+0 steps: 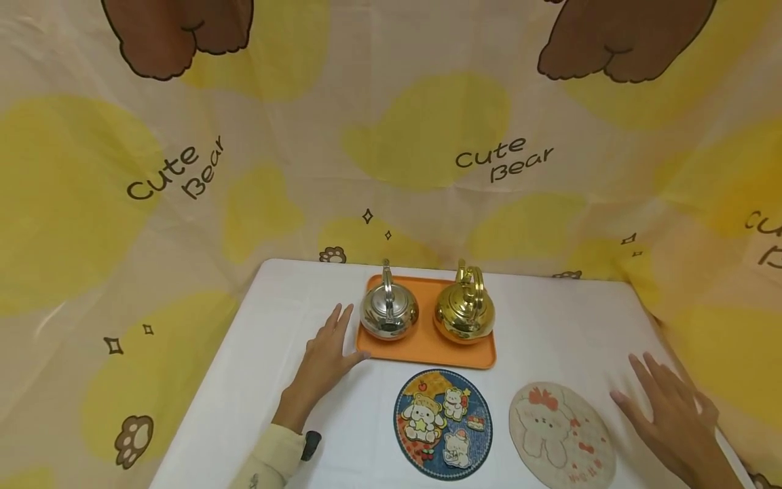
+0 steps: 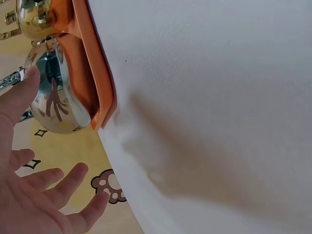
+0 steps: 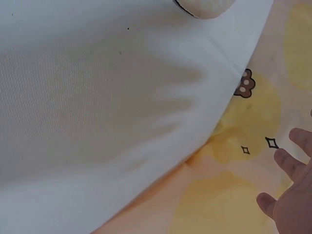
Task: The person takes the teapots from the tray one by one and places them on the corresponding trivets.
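Note:
On an orange tray [image 1: 403, 350] stand two shiny teapots, a silver teapot [image 1: 391, 311] on the left and a gold teapot [image 1: 466, 312] on the right, handles up. My left hand [image 1: 330, 352] is spread beside the tray's left edge, its thumb near the front left corner, holding nothing. In the left wrist view, that hand's loose fingers lie before the silver teapot [image 2: 58, 92]. Over the table's right side hovers my right hand [image 1: 668, 414], fingers spread, with nothing in it. Nearest to it is a round beige mat [image 1: 559, 435] with a bunny design.
A round blue mat [image 1: 442, 424] with cartoon animals lies in front of the tray, left of the beige one. The white table [image 1: 293, 299] ends at the back against a yellow and beige patterned cloth [image 1: 403, 136].

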`<act>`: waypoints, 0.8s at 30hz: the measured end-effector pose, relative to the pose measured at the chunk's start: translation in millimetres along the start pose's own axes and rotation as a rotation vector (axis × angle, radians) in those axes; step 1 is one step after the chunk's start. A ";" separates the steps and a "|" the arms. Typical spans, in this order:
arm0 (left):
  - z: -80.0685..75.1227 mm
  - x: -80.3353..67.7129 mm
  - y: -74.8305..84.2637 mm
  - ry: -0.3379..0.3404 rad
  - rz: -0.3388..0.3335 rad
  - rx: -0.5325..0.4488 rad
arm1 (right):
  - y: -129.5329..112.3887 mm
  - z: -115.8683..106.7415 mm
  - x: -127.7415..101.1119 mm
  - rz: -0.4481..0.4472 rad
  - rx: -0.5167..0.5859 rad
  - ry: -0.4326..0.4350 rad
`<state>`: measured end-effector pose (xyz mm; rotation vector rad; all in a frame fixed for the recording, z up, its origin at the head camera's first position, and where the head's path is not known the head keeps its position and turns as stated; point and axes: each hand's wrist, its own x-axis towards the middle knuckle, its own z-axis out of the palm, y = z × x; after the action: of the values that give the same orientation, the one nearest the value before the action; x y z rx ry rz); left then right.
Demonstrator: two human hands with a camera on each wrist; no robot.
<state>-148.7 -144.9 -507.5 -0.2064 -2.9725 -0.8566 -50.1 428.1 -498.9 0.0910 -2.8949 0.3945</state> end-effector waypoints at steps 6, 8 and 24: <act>6.2 5.7 0.8 -0.016 -0.003 0.009 | 0.0 0.1 -3.0 0.007 0.012 0.000; 9.3 7.3 0.3 -0.032 -0.014 0.009 | 0.0 0.0 -3.6 0.010 0.015 -0.007; 22.6 16.2 -0.2 -0.109 -0.040 0.008 | -0.9 1.8 -6.0 0.017 0.016 -0.007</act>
<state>-164.9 -131.2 -525.5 -0.1999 -3.0908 -0.8651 -44.6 426.9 -501.7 0.0699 -2.9021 0.4210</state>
